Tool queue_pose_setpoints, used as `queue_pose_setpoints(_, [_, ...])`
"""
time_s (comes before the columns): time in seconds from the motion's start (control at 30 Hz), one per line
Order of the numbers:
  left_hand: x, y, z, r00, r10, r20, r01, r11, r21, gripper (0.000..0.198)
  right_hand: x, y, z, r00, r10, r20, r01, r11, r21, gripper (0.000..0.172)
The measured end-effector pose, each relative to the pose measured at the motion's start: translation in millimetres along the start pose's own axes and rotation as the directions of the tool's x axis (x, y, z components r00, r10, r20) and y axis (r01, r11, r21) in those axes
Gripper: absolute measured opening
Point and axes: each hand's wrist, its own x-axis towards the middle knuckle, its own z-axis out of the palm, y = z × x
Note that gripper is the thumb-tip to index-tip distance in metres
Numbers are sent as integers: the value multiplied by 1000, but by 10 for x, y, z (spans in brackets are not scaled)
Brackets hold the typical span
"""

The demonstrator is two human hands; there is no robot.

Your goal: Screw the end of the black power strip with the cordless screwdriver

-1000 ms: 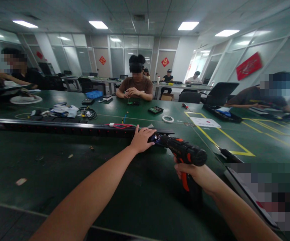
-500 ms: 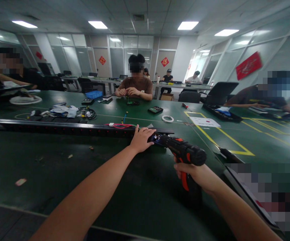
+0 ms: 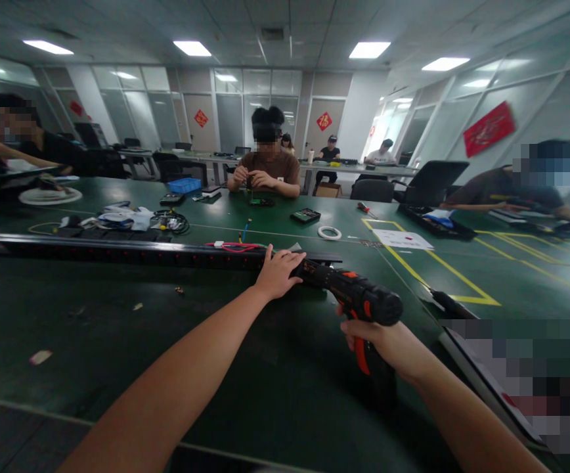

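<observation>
A long black slotted bar [image 3: 181,256], with a shiny top edge, lies across the table from the left. My left hand [image 3: 279,270] rests on its right end, fingers spread over the top. In my right hand [image 3: 371,332] is a black and orange cordless drill [image 3: 364,295], gripped by its handle and pointing left. The drill's nose is right beside my left fingertips, at the end of the bar. Its tip and what it meets there are hard to make out. Red wires [image 3: 240,247] with a white connector lie along the bar's top, close to my left hand.
The green table [image 3: 176,368] bears small scraps in front of the bar. Beyond it are tangled cables [image 3: 171,222], a blue basket [image 3: 184,186], a white ring [image 3: 329,232], a screwdriver [image 3: 365,208] and a paper sheet [image 3: 403,239]. A co-worker [image 3: 270,164] sits opposite.
The drill has shifted slightly left, toward the bar's end. The bright light near its nose has gone dim. My left hand stays where it was.
</observation>
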Motion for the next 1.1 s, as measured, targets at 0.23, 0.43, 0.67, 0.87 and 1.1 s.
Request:
queue_pose_setpoints(0.23, [7,-16,0,1000,6,18,-6,1000,10,64,-14,-12,2,1000,18,-4,-18,998,60,36])
queue_pose_setpoints(0.43, [3,-20,7,1000,6,-2,-6,1000,3,65,-18,-30,1,1000,22,-10,-21,998,53,36])
queue_pose_setpoints(0.67, [3,-13,8,1000,-8,2,8,1000,-18,64,8,25,-1,1000,15,9,-15,997,70,34])
queue_pose_setpoints(0.87, [-2,-12,2,1000,-12,-3,12,1000,-28,68,5,24,-16,1000,13,3,-13,1000,25,31])
queue_pose_setpoints(1.1, [-4,1,-25,1000,-11,14,12,1000,-18,64,1,0,-2,1000,8,3,-8,999,48,30])
